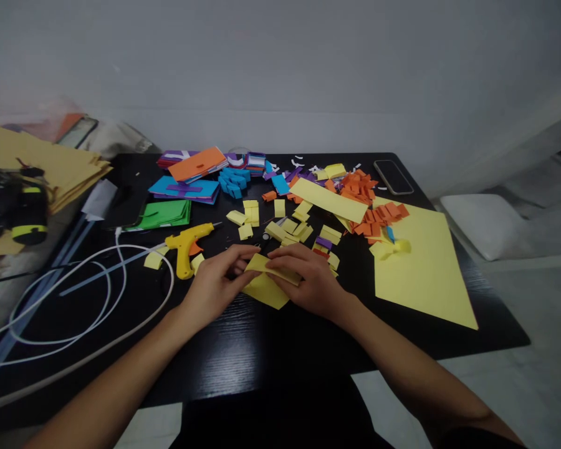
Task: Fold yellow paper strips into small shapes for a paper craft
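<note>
Between both hands, near the table's front middle, is a piece of yellow paper (267, 292) with its upper part folded over. My left hand (219, 279) pinches its left edge between thumb and fingers. My right hand (311, 277) grips the right side, fingers along the fold and thumb below. Just beyond the hands lie several small folded yellow paper pieces (251, 213). Left of my left hand rests a yellow glue gun (186, 248), its nozzle pointing right. A large yellow sheet (423, 274) lies to the right, with a yellow paper bow (390, 248) on it.
Behind are stacks of orange (199, 164), blue (184, 189) and green paper (166, 214), plus a pile of orange folded pieces (359, 187). A phone (393, 177) lies at the back right. White cable (110, 299) loops over the left side. A white stool (484, 224) stands right.
</note>
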A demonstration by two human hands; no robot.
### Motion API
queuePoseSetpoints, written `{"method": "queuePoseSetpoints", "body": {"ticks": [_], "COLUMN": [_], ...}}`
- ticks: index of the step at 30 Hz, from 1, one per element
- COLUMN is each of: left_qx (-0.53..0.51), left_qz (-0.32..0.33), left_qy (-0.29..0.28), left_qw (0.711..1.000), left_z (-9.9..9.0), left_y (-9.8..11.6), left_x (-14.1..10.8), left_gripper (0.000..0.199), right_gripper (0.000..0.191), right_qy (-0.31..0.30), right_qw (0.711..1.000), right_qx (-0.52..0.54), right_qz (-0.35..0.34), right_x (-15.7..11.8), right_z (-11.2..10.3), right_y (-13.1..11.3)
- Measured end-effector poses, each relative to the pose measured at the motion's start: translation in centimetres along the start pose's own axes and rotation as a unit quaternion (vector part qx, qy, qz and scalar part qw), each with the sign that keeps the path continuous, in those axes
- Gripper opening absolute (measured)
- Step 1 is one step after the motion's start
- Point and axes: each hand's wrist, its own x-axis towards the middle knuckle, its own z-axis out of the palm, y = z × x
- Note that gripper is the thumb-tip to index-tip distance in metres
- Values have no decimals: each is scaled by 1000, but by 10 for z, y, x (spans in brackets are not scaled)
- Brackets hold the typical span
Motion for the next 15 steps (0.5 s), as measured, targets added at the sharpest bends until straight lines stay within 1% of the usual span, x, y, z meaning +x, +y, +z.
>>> {"method": "queuePoseSetpoints", "body": {"ticks": [3, 5, 11, 15], "left_qx": [24, 39, 55, 53], "left_qz": [14, 25, 50, 57], "left_qy": [7, 15, 25, 34], "left_qw": [1000, 999, 997, 996], "left_z": [0, 0, 0, -1], "left_y": [-1, 0, 1, 1], "left_x": [-1, -1, -2, -1], "left_gripper": [23, 20, 18, 17], "right_gripper": [20, 20, 8, 6], "right_qy": [-20, -19, 0, 5], "right_qw": [1000, 1000, 1000, 1000], "right_qx": [-6, -14, -11, -2], "right_qz": [1, 2, 1, 16], "right_x": [0, 0, -1, 0], "right_z": [0, 0, 1, -1], "right_y": [1, 1, 0, -1]}}
